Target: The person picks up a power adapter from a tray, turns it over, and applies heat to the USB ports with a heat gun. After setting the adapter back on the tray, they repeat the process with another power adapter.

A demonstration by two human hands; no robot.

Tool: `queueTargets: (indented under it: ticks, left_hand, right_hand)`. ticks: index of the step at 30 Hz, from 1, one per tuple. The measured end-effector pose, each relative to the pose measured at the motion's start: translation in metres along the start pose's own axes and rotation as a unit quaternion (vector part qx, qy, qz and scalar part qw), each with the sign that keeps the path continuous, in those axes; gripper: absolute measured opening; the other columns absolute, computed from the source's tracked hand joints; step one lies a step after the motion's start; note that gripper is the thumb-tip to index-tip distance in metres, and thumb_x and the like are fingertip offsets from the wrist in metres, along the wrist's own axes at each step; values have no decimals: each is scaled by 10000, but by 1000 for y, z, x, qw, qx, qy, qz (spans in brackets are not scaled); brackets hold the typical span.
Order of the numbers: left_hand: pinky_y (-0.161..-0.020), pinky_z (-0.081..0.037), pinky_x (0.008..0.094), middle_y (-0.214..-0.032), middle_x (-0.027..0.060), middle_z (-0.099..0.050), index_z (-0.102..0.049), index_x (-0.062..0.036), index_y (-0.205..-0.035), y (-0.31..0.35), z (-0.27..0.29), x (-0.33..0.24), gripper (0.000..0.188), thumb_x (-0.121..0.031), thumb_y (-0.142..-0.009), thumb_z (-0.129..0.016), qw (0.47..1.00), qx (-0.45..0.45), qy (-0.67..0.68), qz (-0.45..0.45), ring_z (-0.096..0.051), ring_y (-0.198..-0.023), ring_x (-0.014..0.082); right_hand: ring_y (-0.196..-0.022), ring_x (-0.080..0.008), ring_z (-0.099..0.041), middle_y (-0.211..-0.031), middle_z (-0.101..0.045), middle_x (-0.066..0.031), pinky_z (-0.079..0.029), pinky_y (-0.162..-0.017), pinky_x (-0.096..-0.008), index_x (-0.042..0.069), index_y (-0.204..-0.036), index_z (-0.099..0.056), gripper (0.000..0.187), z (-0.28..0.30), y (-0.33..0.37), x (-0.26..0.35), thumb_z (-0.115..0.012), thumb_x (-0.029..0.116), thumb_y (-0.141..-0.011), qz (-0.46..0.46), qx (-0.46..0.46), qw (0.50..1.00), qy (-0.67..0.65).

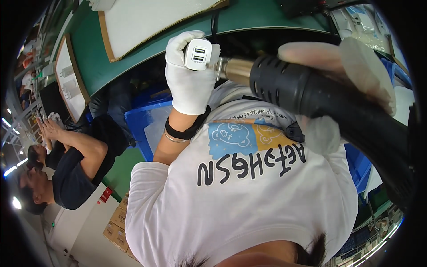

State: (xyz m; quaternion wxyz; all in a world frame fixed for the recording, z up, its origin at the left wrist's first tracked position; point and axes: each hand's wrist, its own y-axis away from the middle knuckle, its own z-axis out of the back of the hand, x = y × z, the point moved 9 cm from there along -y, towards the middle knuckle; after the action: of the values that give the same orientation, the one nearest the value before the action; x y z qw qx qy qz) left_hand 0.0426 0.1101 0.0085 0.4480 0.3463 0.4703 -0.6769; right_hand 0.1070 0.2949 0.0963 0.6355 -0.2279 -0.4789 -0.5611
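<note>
A small white charger (199,54) with two USB ports is gripped in my white-gloved left hand (189,82), its port face turned up. My right hand (367,75), also gloved, is wrapped round a black hot-air gun (284,82) with slotted vents. The gun's metal nozzle (235,70) points left, and its tip is right beside the charger's lower right side. Whether the tip touches the charger I cannot tell. The gun's thick body hides part of my right palm and fingers.
A green bench (89,53) carries a white board (147,20) with a brown edge. At the left, a tray (70,86) holds white pieces near a co-worker (80,164) in dark clothes. Blue bins (140,129) stand below, and bagged parts (362,26) lie at the far right.
</note>
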Motion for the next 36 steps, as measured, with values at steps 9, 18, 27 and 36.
queueTargets:
  ticks: [9,18,27,36]
  left_hand:
    - [-719,-466,224,-947,51,-549,-490,-52,-1008,-3,-4,8,442,28,-651,-737,1000,6,-12,23,-551,-800,124]
    - [-726,-470,225,-954,39,-551,-488,-52,-999,0,0,9,432,38,-653,-732,996,-6,63,64,-551,-814,108]
    - [-752,-460,224,-963,43,-545,-501,-55,-978,2,-7,0,409,51,-653,-725,995,61,29,72,-548,-820,114]
    - [-727,-470,223,-963,46,-543,-493,-50,-982,3,-6,-11,406,60,-656,-708,998,48,12,37,-550,-814,116]
  right_hand:
    - [-820,-169,-633,-1091,-579,-145,-516,-761,-270,-41,-1210,-460,574,5,-1,-14,-625,346,-818,-237,52,956,-163]
    - [-739,-175,-643,-1008,-617,-169,-523,-699,-244,-67,-1144,-511,641,17,-5,6,-629,453,-789,241,-109,959,101]
    - [-865,-192,-631,-1088,-593,-162,-509,-775,-236,-74,-1116,-529,648,30,22,-7,-761,357,-691,257,-167,947,96]
    - [-880,-173,-615,-1134,-564,-147,-493,-797,-237,-46,-1182,-498,697,20,0,-10,-805,282,-650,18,25,997,-65]
